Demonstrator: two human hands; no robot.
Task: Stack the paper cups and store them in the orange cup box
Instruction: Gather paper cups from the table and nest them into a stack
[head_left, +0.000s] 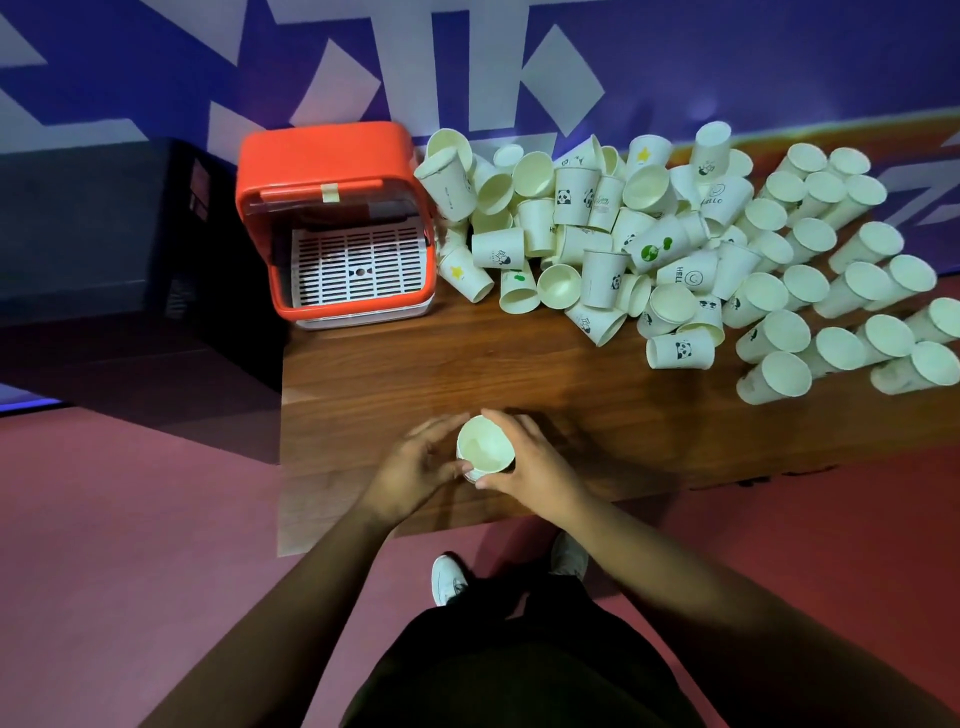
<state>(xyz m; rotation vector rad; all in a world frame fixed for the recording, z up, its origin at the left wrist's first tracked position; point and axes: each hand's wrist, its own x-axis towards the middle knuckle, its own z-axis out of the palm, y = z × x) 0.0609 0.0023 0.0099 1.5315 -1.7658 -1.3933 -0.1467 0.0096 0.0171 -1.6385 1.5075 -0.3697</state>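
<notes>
- Counts: 1 orange box (332, 156), 1 white slotted grid (358, 265) inside it, 2 hands, 1 held cup (485, 449).
- Loose cups: several dozen, too many and too overlapped for an exact count.
- They split into two groups:
  - a pile (576, 234) of cups jumbled together, most on their sides. Some carry prints: pandas, stars, green blobs, "HELLO".
  - rows (831, 291) of standing cups on the right of the bench (467, 364), packed close and touching.
- The box sits at the far left corner of the bench. Its front is open and the grid shows through.
- The left edge of the pile lies just beside the box's right wall.
- The held cup is between the two hands, over the near edge of the bench, with its mouth facing up at the camera.
- A second rim shows just below the held cup. Can't tell how many are nested.
- Left hand (415, 467): grips the cup's left side, fingers curled round it.
- Right hand (530, 467): grips the right side, fingers round the far wall and thumb on the near wall.
- The held cup is well apart from the box, the pile and the rows, with bare bench between them.
- Off the bench: 2 white shoes (449, 579) on the red floor below the hands.
</notes>
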